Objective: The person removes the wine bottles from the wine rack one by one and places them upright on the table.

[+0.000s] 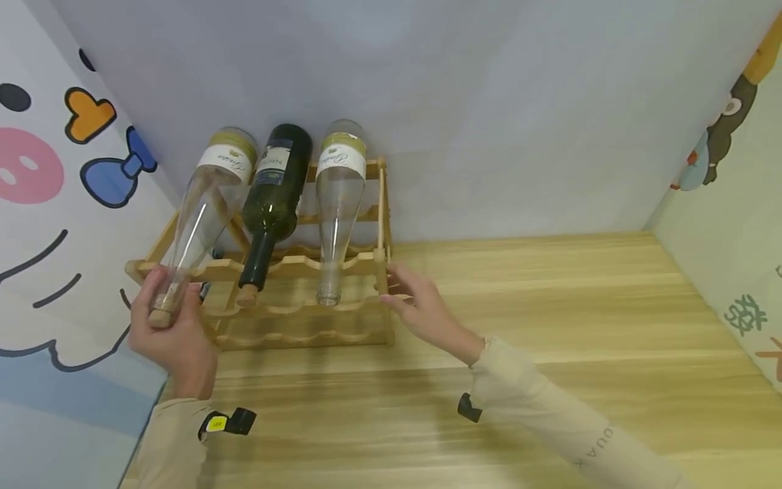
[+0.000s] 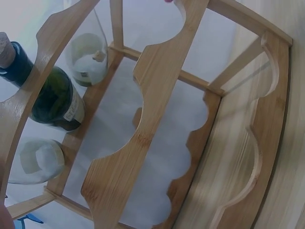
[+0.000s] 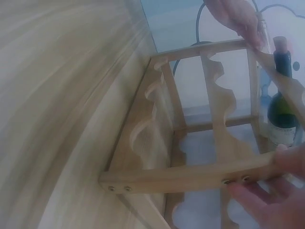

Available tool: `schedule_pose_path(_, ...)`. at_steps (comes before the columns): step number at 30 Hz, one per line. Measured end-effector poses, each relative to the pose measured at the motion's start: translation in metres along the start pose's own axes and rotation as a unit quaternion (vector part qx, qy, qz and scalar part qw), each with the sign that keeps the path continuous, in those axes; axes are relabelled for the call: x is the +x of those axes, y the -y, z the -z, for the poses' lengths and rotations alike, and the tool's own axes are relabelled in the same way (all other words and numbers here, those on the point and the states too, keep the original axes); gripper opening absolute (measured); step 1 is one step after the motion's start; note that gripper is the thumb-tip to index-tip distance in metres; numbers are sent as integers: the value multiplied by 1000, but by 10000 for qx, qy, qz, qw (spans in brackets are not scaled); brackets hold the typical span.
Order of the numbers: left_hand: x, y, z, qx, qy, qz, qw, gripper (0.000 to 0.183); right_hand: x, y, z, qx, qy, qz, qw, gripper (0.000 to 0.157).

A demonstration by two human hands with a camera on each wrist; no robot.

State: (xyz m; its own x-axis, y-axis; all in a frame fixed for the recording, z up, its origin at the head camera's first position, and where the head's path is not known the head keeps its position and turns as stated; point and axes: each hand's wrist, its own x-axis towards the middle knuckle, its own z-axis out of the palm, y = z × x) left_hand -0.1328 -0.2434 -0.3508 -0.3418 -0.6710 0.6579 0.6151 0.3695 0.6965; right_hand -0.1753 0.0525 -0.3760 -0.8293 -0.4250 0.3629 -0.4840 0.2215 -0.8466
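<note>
Wooden rack (image 1: 293, 266) carries three bottles (image 1: 273, 183), necks forward. Left hand (image 1: 176, 343): fingers curled round left clear bottle (image 1: 200, 210) at neck. Right hand (image 1: 430, 314): thumb and fingers pinching rack's right side.

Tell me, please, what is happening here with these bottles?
A person's right hand grips the side of the rack. The left hand is at the neck of the left clear bottle; its exact grip is unclear. The green bottle and the right clear bottle rest on the rack's top; the latter shows no cork.
</note>
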Motion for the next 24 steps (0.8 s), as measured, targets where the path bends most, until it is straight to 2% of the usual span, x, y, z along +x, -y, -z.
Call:
schedule_pose_path(3,3,-2,1,304,37,72,9995,37,-1,0,-1,18,-27,-70,10000,34)
schedule_pose_path(6,6,-3,1,373,-3,302,9988,39,0,0,-2,47,-34,-149,9999,34)
schedule_pose_path(9,9,-1,1,-69,-80,568,9983,40,0,1,-2,85,-35,-233,9997,34)
schedule_pose_path(12,12,1,0,-796,-201,813,9933,39,-1,9,0,181,-37,-221,9996,33)
schedule_pose_path(15,14,3,-2,-1569,-261,794,9841,37,-3,22,2,242,-40,-186,9995,34)
schedule_pose_path(17,15,3,-5,-1927,-157,693,9787,36,-5,30,4,260,-47,-181,9995,34)
schedule_pose_path(20,18,2,-9,-2143,106,544,9752,35,-6,34,5,201,-51,-224,9995,34)
schedule_pose_path(24,21,1,-15,-2078,285,531,9763,34,-7,35,5,161,-48,-270,9995,34)
